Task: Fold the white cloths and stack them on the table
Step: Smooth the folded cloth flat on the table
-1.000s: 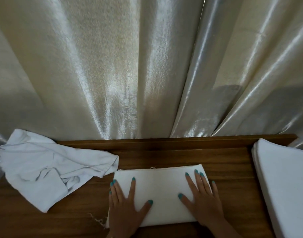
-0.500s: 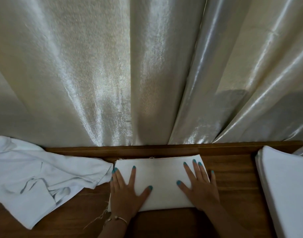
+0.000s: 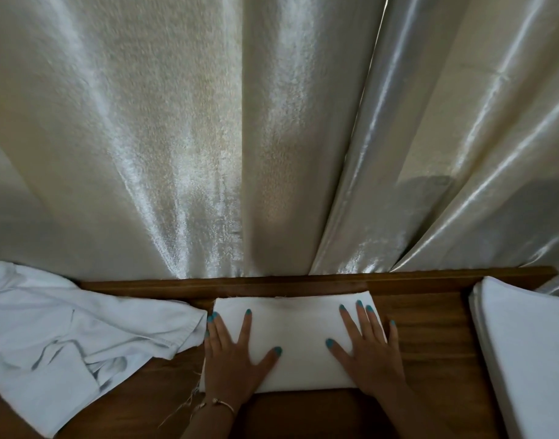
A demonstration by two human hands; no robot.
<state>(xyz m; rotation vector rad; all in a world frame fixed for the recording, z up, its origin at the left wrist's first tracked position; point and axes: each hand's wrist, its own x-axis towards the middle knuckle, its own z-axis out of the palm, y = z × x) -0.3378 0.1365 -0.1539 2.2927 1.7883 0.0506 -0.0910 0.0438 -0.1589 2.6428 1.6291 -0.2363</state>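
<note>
No text, label, brand, number or sign can be read anywhere in the head view

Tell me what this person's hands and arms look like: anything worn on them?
Both the left hand and the right hand are bare, with no gloves, and the nails are painted teal. No sleeves show on the forearms. The left wrist wears a thin bracelet with a small bead. No rings are visible.
</note>
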